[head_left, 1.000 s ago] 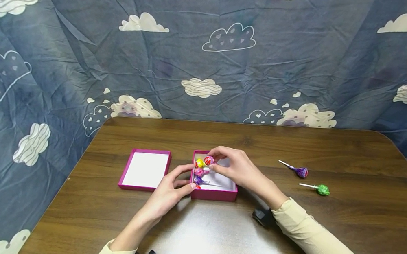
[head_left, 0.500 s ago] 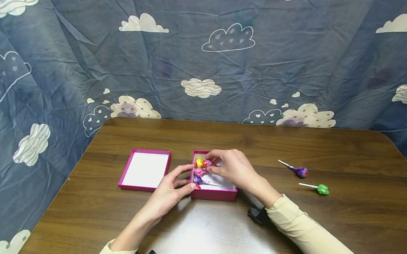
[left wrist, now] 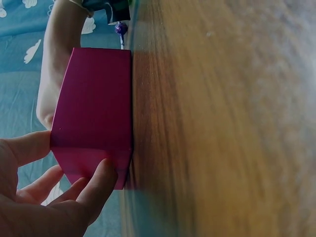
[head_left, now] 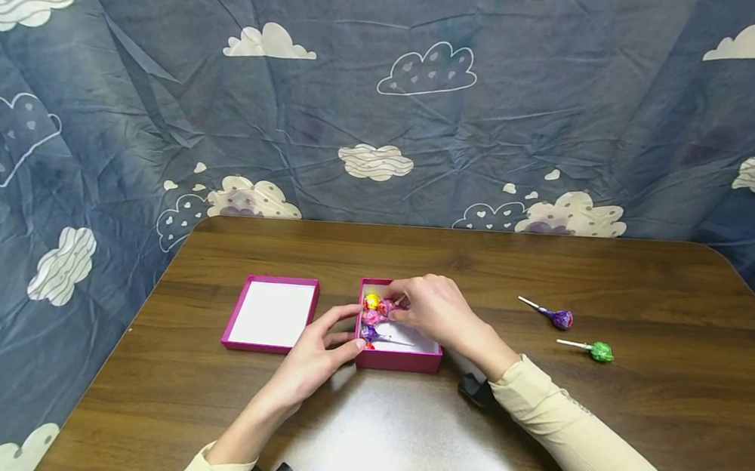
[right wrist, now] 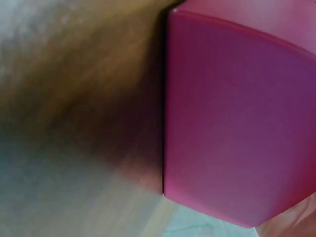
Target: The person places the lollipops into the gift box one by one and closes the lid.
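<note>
A magenta box stands uncovered on the table with several wrapped lollipops along its left side. Among them are a yellow lollipop, a pink lollipop and a purple lollipop. My right hand reaches into the box from the right and pinches a red-and-pink lollipop beside the yellow one; its stick is hidden by the fingers. With extended fingers my left hand touches the box's left wall and near left corner. In the left wrist view those fingers rest against the box's outer side.
Left of the box lies its magenta lid, white inside facing up. On the right of the wooden table lie a purple lollipop and a green lollipop. A cloud-patterned cloth hangs behind the table.
My right hand has lowered the red-and-pink lollipop into the box, up against the yellow one, and moved slightly left. My left hand has stayed at the box.
</note>
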Demonstrator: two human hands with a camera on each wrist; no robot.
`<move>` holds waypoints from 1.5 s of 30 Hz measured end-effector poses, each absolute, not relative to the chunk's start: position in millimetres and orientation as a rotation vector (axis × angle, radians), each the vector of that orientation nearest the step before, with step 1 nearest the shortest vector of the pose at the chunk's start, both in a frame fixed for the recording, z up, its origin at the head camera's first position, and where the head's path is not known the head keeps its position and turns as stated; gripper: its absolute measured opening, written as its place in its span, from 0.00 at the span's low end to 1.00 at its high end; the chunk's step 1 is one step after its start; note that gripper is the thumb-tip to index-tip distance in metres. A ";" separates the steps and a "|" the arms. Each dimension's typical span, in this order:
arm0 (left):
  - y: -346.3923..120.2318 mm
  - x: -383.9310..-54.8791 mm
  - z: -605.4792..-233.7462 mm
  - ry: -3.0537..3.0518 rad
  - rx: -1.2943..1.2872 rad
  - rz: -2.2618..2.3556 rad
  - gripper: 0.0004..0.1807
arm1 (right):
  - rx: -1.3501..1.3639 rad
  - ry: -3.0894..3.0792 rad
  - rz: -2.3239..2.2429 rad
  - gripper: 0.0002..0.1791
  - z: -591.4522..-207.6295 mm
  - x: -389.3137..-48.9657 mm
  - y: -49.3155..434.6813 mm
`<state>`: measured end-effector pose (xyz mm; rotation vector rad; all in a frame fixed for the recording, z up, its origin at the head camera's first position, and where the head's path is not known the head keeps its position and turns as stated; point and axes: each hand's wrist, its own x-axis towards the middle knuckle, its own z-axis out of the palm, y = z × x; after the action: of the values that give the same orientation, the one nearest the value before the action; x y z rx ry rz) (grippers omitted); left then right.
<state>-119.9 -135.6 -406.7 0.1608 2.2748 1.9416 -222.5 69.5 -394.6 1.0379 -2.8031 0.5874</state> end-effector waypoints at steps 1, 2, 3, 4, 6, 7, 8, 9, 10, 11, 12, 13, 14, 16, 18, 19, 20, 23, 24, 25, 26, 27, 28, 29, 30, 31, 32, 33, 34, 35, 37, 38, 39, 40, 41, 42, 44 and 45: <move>-135.5 -120.1 -406.9 2.274 0.160 1.940 0.28 | 1.043 -2.806 0.574 0.14 -394.2 -222.9 69.6; -135.5 -120.3 -407.3 2.273 0.162 1.941 0.28 | 1.049 -2.808 0.557 0.14 -393.9 -223.3 69.6; -135.3 -120.5 -407.5 2.273 0.162 1.942 0.28 | 1.055 -2.811 0.541 0.14 -393.6 -223.7 69.7; -135.3 -120.7 -407.6 2.272 0.163 1.942 0.28 | 1.060 -2.815 0.526 0.14 -393.3 -224.0 69.8; -135.0 -120.9 -407.8 2.272 0.162 1.943 0.28 | 1.074 -2.824 0.510 0.14 -392.8 -224.4 69.9; -134.9 -121.0 -407.9 2.272 0.161 1.944 0.28 | 1.080 -2.828 0.508 0.14 -392.6 -224.5 69.9; -134.8 -120.9 -407.9 2.273 0.160 1.944 0.27 | 1.088 -2.831 0.507 0.14 -392.5 -224.6 70.0; -134.7 -120.9 -407.9 2.275 0.156 1.942 0.27 | 1.093 -2.835 0.513 0.15 -392.3 -224.6 70.2; -134.6 -120.9 -408.0 2.275 0.155 1.942 0.27 | 1.101 -2.836 0.524 0.15 -392.2 -224.6 70.4; -134.6 -120.9 -408.0 2.276 0.154 1.942 0.27 | 1.106 -2.835 0.542 0.15 -392.1 -224.7 70.8; -134.6 -120.9 -408.0 2.277 0.153 1.941 0.27 | 1.108 -2.833 0.570 0.15 -392.0 -224.9 71.3; -134.6 -121.0 -408.1 2.278 0.152 1.939 0.27 | 1.111 -2.827 0.607 0.15 -391.8 -225.0 72.0; -134.7 -121.1 -408.3 2.281 0.151 1.936 0.27 | 1.114 -2.814 0.651 0.14 -391.4 -225.2 72.7; -134.8 -121.6 -408.8 2.280 0.150 1.931 0.27 | 1.110 -2.775 0.749 0.13 -390.8 -225.2 74.6; -135.2 -121.7 -409.4 2.278 0.151 1.927 0.27 | 1.103 -2.730 0.858 0.12 -389.8 -224.7 76.8; -135.3 -121.9 -409.5 2.276 0.146 1.923 0.27 | 1.100 -2.708 0.911 0.11 -389.0 -224.1 78.0; -135.3 -121.9 -409.4 2.273 0.141 1.920 0.27 | 1.092 -2.689 0.962 0.11 -388.1 -223.4 79.2; -135.4 -121.7 -409.0 2.273 0.136 1.916 0.28 | 1.074 -2.661 1.124 0.11 -384.7 -220.4 83.2; -135.4 -121.7 -408.7 2.275 0.130 1.912 0.28 | 1.067 -2.659 1.176 0.11 -383.3 -219.3 84.6; -135.3 -121.6 -408.2 2.274 0.123 1.910 0.28 | 1.061 -2.656 1.218 0.11 -381.8 -218.1 85.9; -135.3 -121.4 -408.0 2.275 0.122 1.911 0.28 | 1.058 -2.656 1.253 0.11 -380.4 -217.0 87.4; -135.3 -121.2 -408.0 2.276 0.122 1.909 0.28 | 1.058 -2.656 1.283 0.11 -379.0 -215.8 88.8; -135.3 -121.0 -408.0 2.277 0.120 1.908 0.28 | 1.058 -2.657 1.305 0.11 -377.3 -214.4 90.1; -135.4 -120.8 -408.1 2.278 0.120 1.907 0.28 | 1.054 -2.659 1.322 0.11 -375.9 -213.2 91.4; -135.2 -120.8 -407.9 2.274 0.113 1.907 0.28 | 1.054 -2.657 1.337 0.11 -374.2 -211.9 92.8; -135.1 -120.7 -408.1 2.273 0.112 1.907 0.27 | 1.053 -2.654 1.350 0.11 -372.7 -210.4 94.1; -135.1 -120.7 -408.3 2.274 0.113 1.908 0.27 | 1.050 -2.653 1.359 0.11 -371.0 -208.8 95.6; -135.1 -120.5 -408.4 2.273 0.112 1.907 0.27 | 1.043 -2.651 1.364 0.11 -369.2 -207.1 97.2; -135.1 -120.6 -408.7 2.272 0.114 1.909 0.27 | 1.037 -2.649 1.374 0.11 -367.2 -205.3 99.1; -135.2 -120.5 -408.8 2.272 0.114 1.909 0.27 | 1.033 -2.646 1.379 0.11 -365.7 -204.0 101.1; -135.1 -120.3 -408.8 2.270 0.111 1.910 0.27 | 1.032 -2.635 1.381 0.11 -361.6 -200.6 105.5; -135.1 -120.2 -408.7 2.268 0.114 1.912 0.27 | 1.030 -2.631 1.381 0.11 -358.9 -198.7 107.9; -135.1 -120.1 -408.5 2.269 0.115 1.912 0.27 | 1.030 -2.629 1.381 0.11 -356.1 -196.8 110.5; -135.1 -120.2 -408.5 2.273 0.117 1.911 0.27 | 1.034 -2.628 1.385 0.11 -353.3 -195.0 113.3; -135.1 -120.0 -408.1 2.276 0.117 1.909 0.28 | 1.038 -2.626 1.382 0.10 -350.6 -193.1 116.1; -135.1 -120.1 -407.7 2.281 0.120 1.907 0.28 | 1.039 -2.627 1.380 0.10 -347.7 -191.1 119.1; -135.4 -120.2 -407.2 2.294 0.125 1.897 0.28 | 1.039 -2.632 1.377 0.10 -342.9 -187.5 125.8; -135.6 -120.2 -406.7 2.298 0.124 1.891 0.28 | 1.039 -2.631 1.372 0.10 -341.5 -186.0 129.5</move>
<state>-120.2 -135.6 -406.7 0.1235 2.2978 1.8915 -186.0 129.5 -341.5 1.0393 -2.6312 1.3718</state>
